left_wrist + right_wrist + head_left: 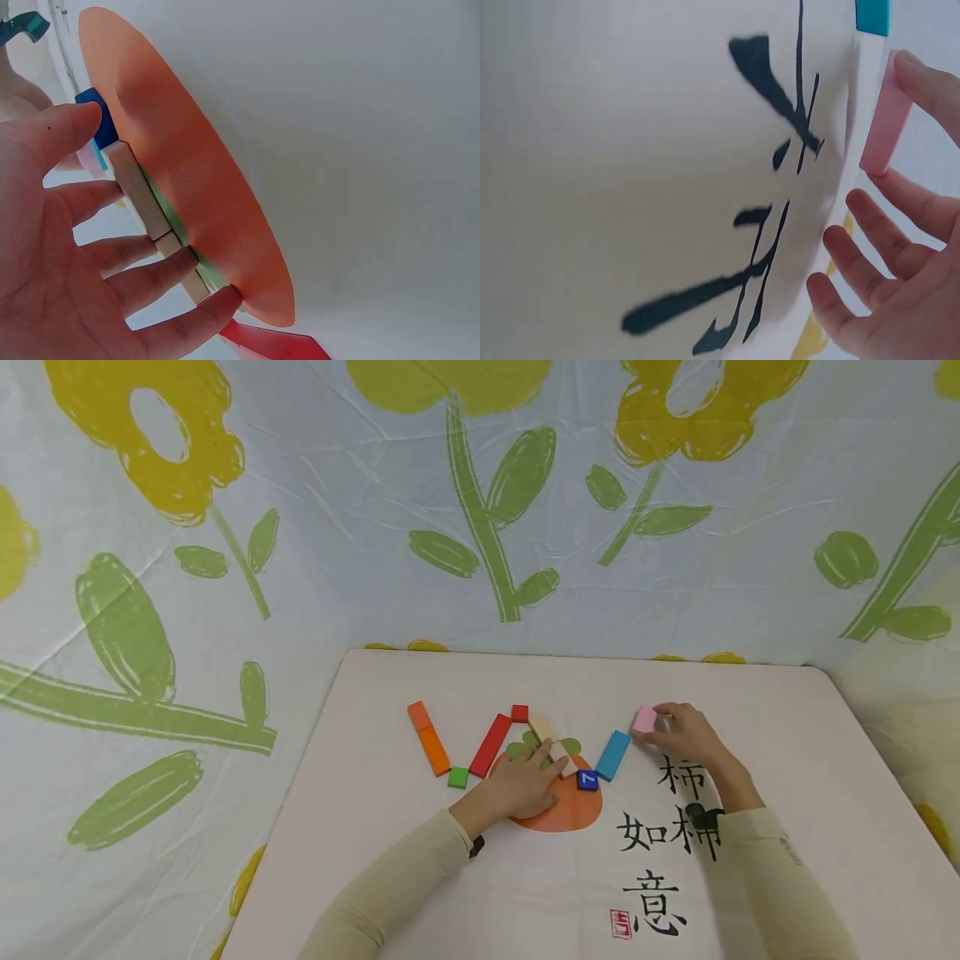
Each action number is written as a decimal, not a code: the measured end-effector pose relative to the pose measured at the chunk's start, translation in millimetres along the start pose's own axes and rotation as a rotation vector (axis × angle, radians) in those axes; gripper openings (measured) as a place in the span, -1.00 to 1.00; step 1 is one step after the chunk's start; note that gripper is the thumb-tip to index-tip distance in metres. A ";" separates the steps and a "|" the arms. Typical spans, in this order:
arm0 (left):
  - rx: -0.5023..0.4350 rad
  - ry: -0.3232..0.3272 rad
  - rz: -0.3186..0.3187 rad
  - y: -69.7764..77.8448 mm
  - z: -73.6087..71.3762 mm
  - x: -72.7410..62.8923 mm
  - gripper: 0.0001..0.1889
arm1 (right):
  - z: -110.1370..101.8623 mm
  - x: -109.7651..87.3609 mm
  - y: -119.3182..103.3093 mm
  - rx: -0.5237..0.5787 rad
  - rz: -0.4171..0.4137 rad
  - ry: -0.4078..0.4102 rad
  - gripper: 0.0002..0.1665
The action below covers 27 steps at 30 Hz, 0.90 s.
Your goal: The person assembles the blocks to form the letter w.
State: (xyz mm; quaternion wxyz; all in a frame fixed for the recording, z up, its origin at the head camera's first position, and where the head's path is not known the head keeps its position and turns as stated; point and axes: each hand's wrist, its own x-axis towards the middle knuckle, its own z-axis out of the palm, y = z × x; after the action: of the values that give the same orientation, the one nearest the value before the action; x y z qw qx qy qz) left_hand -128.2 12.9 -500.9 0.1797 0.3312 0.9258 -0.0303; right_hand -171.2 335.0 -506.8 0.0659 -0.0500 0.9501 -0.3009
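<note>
In the head view my right hand point(688, 733) pinches a pink block point(643, 721) by its ends, between thumb and index finger, beyond the upper end of a light blue block point(613, 755). The right wrist view shows that pink block point(887, 116) with the other fingers spread below it. My left hand point(522, 783) lies over the printed orange persimmon, its fingers extended and spread. Its fingertips are at two plain wooden blocks point(136, 187) laid end to end, and its thumb is by a dark blue cube point(588, 780) marked 7.
The blocks form a zigzag line. At its left are two orange blocks point(428, 738), a green cube point(458, 777), a long red block point(491, 745) and a red cube point(520, 714). Black characters point(654, 906) are printed on the pale table mat point(360, 827). Flowered cloth point(315, 527) hangs behind.
</note>
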 end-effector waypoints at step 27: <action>0.004 0.001 0.005 -1.0 3.5 1.8 -0.27 | 7.8 7.6 -12.8 0.006 0.038 -0.023 -0.09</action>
State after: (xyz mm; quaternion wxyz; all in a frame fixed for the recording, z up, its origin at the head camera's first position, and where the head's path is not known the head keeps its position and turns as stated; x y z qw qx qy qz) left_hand -129.0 12.6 -504.8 0.1783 0.3339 0.9250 -0.0317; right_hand -176.7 319.1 -506.4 0.0827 -0.0350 0.9492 -0.3017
